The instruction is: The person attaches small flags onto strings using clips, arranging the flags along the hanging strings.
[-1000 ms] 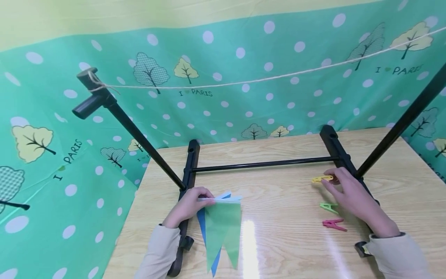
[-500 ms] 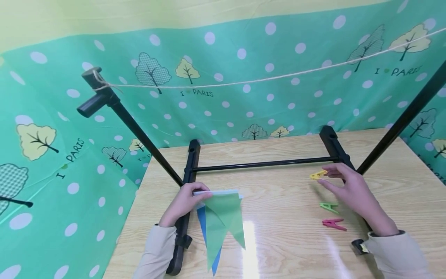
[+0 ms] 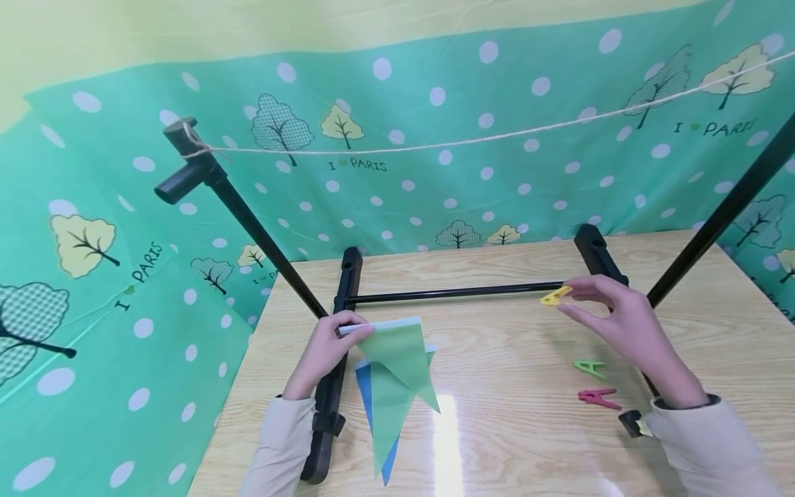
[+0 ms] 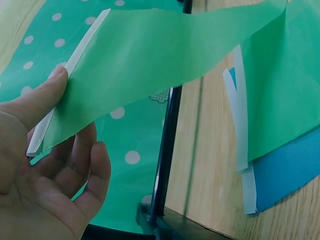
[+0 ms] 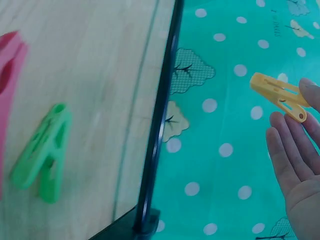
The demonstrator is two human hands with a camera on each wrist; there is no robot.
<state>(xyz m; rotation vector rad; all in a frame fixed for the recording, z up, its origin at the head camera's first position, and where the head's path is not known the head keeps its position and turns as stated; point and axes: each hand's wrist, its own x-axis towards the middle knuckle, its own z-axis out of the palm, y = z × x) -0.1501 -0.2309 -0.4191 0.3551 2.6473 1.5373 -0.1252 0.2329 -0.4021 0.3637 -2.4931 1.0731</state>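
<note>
My left hand [image 3: 324, 348] pinches the white top edge of a green pennant flag [image 3: 397, 359], lifted just above the wooden table [image 3: 497, 359]; the pinch shows close up on the green flag [image 4: 165, 55] in the left wrist view. A blue flag [image 3: 363, 386] lies under it on the table, also seen as the blue flag [image 4: 290, 175]. My right hand [image 3: 615, 321] holds a yellow clothespin [image 3: 555, 295] between thumb and fingertip, raised near the rack's crossbar [image 3: 459, 293]. The yellow clothespin [image 5: 280, 95] is plain in the right wrist view.
A green clothespin [image 3: 589, 367] and a pink clothespin [image 3: 597, 397] lie on the table by my right wrist. A black rack [image 3: 341, 345] stands on the table with slanted poles [image 3: 248, 221]. A twine line [image 3: 472, 140] runs between them. Green dotted cloth [image 3: 435, 172] hangs behind.
My right hand has lifted the yellow clothespin off the table and up toward the crossbar. My left hand has raised the green flag's top edge higher.
</note>
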